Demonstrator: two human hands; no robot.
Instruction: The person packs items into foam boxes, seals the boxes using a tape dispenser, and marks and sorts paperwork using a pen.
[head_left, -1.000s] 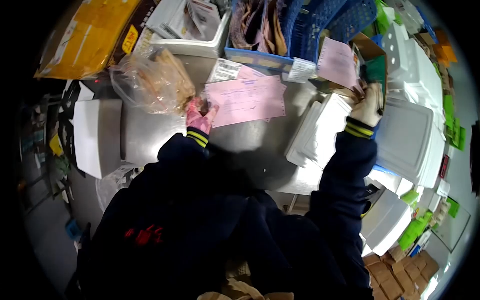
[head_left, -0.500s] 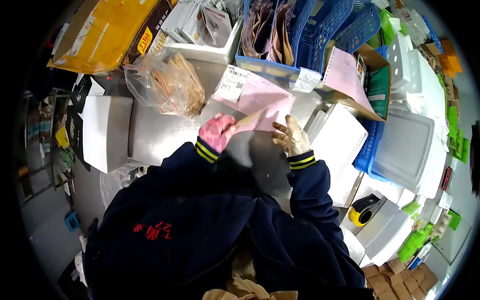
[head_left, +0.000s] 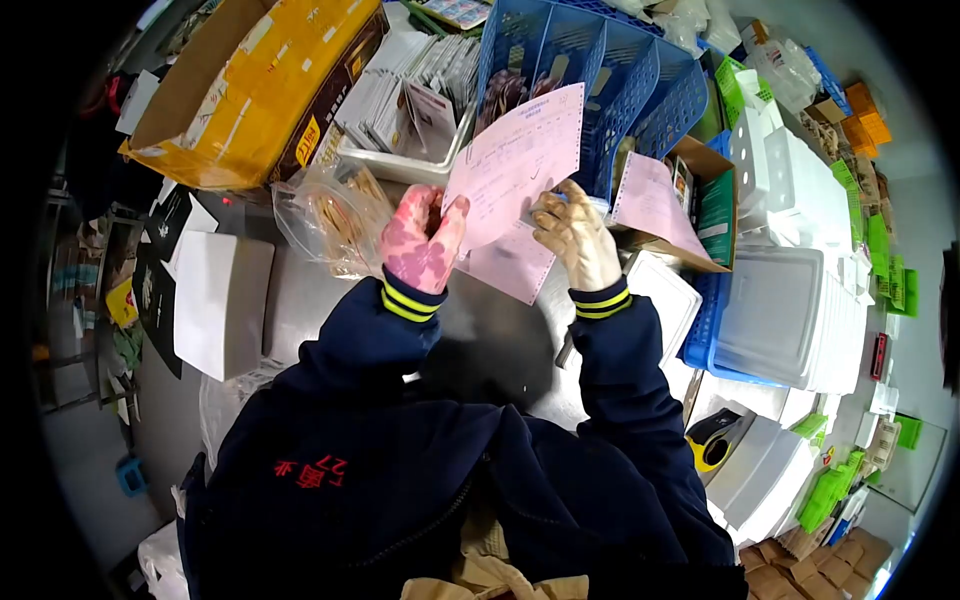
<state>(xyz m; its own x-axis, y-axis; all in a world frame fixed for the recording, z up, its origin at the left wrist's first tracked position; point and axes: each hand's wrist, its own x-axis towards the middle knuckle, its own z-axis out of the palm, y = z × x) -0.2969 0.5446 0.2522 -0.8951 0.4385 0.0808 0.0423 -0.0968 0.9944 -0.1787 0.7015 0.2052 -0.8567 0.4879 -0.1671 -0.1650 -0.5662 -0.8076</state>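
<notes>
A pink printed sheet [head_left: 515, 160] is raised and tilted between my hands, in front of the blue divided basket [head_left: 560, 45]. My left hand [head_left: 424, 238], in a pink patterned glove, pinches its lower left edge between thumb and fingers. At the sheet's lower right is my right hand [head_left: 577, 235], in a pale glove with its fingers curled; whether they grip the paper cannot be made out. Below the raised sheet, another pink sheet [head_left: 510, 262] lies on the metal table [head_left: 300, 290].
Left of my hands are a clear bag of brown sticks [head_left: 345, 210], a white box [head_left: 222, 305] and a yellow-taped carton [head_left: 250, 100]. A white tray [head_left: 405, 165] holds cards. On the right are a cardboard box [head_left: 715, 205], white lids [head_left: 770, 310] and a tape dispenser [head_left: 712, 440].
Both hands have moved farther forward and the pink sheet has been lifted higher off the table. My right hand came from the cardboard box on the right to beside the sheet.
</notes>
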